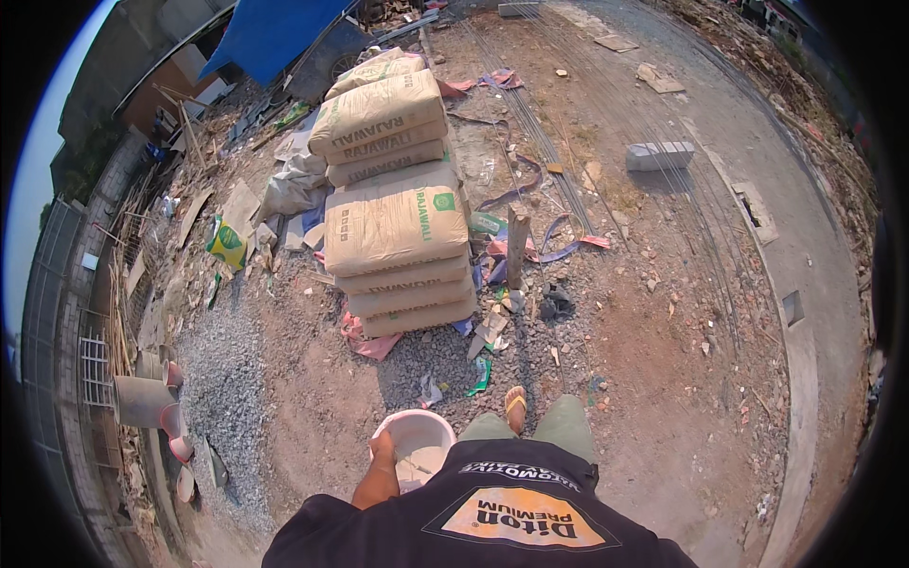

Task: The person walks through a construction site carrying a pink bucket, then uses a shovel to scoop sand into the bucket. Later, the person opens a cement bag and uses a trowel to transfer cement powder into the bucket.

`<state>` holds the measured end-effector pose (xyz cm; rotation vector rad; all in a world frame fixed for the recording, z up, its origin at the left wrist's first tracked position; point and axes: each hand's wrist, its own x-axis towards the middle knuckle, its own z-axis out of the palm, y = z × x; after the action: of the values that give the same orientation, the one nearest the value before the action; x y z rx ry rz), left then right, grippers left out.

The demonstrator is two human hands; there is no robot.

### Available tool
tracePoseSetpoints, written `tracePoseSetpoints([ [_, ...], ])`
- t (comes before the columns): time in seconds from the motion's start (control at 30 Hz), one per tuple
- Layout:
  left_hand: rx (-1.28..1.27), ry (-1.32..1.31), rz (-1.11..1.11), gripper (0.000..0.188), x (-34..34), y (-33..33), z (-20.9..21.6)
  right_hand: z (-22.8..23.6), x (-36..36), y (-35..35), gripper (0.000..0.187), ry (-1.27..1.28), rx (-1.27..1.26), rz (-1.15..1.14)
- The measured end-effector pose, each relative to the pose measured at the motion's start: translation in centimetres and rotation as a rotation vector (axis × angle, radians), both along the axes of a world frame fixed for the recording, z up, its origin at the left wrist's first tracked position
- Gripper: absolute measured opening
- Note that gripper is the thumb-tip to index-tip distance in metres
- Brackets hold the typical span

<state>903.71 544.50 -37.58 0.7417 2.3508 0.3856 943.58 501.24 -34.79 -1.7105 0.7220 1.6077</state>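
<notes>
My left hand (383,448) grips the side of a pale pinkish-white bucket (449,428) at my left hip. Its fingers are closed on the rim. Some grey residue shows inside the bucket. My right hand is out of sight, behind my dark shirt (426,483). Ahead of me stands a stack of brown paper cement bags (396,222), with more bags piled behind it. One foot in a yellow-strapped sandal (515,409) shows on the ground below me.
A wooden post (517,248) stands right of the bags, among torn plastic scraps. Long steel rods (559,180) run across the dirt near a concrete block (660,156). Gravel (222,407) and clay-coloured pipes (172,418) lie left. A blue tarp (270,38) hangs far left.
</notes>
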Motion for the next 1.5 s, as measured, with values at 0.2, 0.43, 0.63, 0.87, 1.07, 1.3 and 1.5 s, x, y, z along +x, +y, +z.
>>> tracePoseSetpoints([
  [0.2,0.191,-0.129,0.155,0.041,4.6,0.7,3.4,2.2,14.2,9.3,0.056,-0.094,0.149,0.073],
  [0.43,0.44,-0.211,0.321,0.026,8.3,2.0,5.5,-3.9,25.6,18.5,0.069,0.024,0.175,0.317],
  [0.63,0.284,-0.319,0.624,0.024,19.6,0.7,12.0,-3.7,34.4,31.1,0.053,-0.003,0.217,0.865],
  [0.87,0.171,-0.316,0.718,0.037,25.7,-5.6,13.2,-6.4,43.4,37.5,0.05,0.065,0.285,0.666],
  [1.07,0.128,-0.171,1.19,0.058,21.4,-17.2,14.3,-4.3,40.2,41.0,0.073,0.286,0.195,1.099],
  [1.3,0.305,-0.289,1.331,0.06,23.3,-20.6,13.3,-8.0,41.5,40.7,0.093,0.461,0.113,1.31],
  [1.5,0.437,-0.36,1.537,0.047,22.0,-22.5,11.8,-4.4,38.3,46.0,0.086,0.456,0.024,1.576],
])
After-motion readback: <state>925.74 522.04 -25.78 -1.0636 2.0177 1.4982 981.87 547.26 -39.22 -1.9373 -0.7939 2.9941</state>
